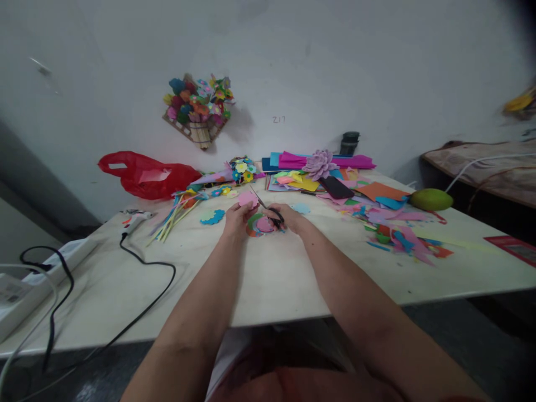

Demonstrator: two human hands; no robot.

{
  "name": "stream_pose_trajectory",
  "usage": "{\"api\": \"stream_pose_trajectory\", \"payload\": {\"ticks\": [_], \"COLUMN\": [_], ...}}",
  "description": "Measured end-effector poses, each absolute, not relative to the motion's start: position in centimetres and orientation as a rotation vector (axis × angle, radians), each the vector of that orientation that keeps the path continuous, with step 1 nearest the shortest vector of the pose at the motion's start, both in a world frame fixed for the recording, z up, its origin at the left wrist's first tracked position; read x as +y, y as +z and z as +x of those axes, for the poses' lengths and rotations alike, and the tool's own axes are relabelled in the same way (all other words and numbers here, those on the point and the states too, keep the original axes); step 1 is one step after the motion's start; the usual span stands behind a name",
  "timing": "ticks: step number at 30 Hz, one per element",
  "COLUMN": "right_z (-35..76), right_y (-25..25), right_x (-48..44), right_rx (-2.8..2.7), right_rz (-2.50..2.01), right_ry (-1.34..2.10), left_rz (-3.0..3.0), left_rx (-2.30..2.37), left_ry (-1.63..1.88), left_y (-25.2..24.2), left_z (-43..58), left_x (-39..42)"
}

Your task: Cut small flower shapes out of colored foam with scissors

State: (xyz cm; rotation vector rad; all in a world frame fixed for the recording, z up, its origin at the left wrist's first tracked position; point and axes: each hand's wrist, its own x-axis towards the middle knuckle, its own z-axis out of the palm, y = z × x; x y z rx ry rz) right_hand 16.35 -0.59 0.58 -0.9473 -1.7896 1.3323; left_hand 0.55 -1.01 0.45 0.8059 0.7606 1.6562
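Pinched in my left hand [239, 216] is a piece of pink paper [248, 198] with a scalloped edge. My right hand [287, 216] is closed around the black handles of a pair of scissors [274, 215], whose blades point up and left against the pink paper. Below, between my hands, a round stack of coloured paper rings with a pink centre [264, 224] lies on the table. Blue scalloped cut paper [213, 218] rests left of my left hand, and a light blue piece [300, 208] lies just beyond my right hand.
A glue gun [136, 222] with a black cord lies left, near a white power strip [50, 273]. A red plastic bag [151, 176] and paper flowers [243, 169] stand behind. To the right are paper scraps [404, 237], a dark phone [336, 187] and a green fruit [431, 199].
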Motion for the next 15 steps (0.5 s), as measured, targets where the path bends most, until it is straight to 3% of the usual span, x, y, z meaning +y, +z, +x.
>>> {"api": "stream_pose_trajectory", "payload": {"ticks": [15], "right_z": [15.79], "right_y": [1.18], "right_x": [-1.25], "right_rx": [-1.673], "right_rz": [-1.023], "right_ry": [1.343], "left_rz": [0.775], "left_rx": [0.728], "left_ry": [1.670], "left_y": [-0.04], "left_z": [0.64], "left_x": [-0.31]}}
